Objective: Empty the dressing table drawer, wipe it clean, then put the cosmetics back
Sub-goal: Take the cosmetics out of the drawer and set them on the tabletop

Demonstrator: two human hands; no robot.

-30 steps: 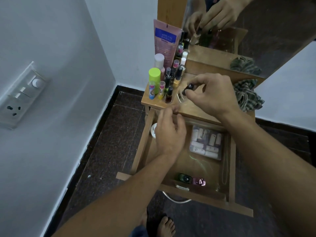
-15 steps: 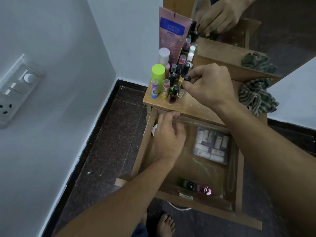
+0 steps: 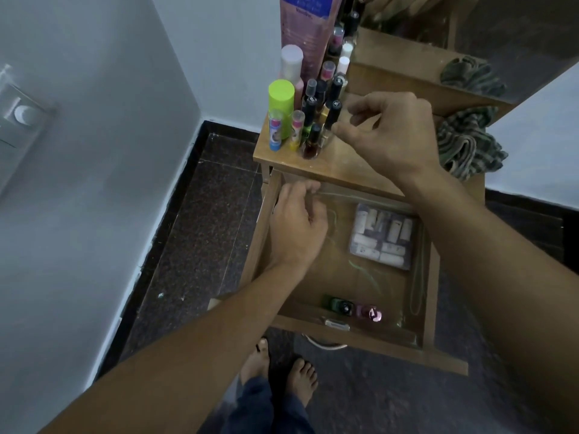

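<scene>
The wooden drawer (image 3: 351,338) stands pulled out. Inside lie a clear pouch of small tubes (image 3: 380,236), a green bottle (image 3: 340,305), a pink bottle (image 3: 369,313) and a thin cord loop (image 3: 418,292). My left hand (image 3: 297,220) reaches into the back left corner with curled fingers; whatever is under them is hidden. On the table top (image 3: 344,166) stands a cluster of cosmetics. My right hand (image 3: 388,133) hovers just right of a black-capped nail polish bottle (image 3: 332,115), which stands in the cluster; the thumb tip is beside it and the fingers hang loosely curled.
A lime-capped can (image 3: 281,104) and a tall pink tube (image 3: 304,26) stand at the cluster's left and back. A checked cloth (image 3: 466,145) lies at the table's right, under the mirror (image 3: 507,42). A wall with a switch plate (image 3: 22,114) is on the left; my bare feet (image 3: 282,368) are below the drawer.
My right hand carried the black-capped bottle to the cluster, set it upright and let go of it. My left hand stayed at the drawer's back left corner, now covering the white jar.
</scene>
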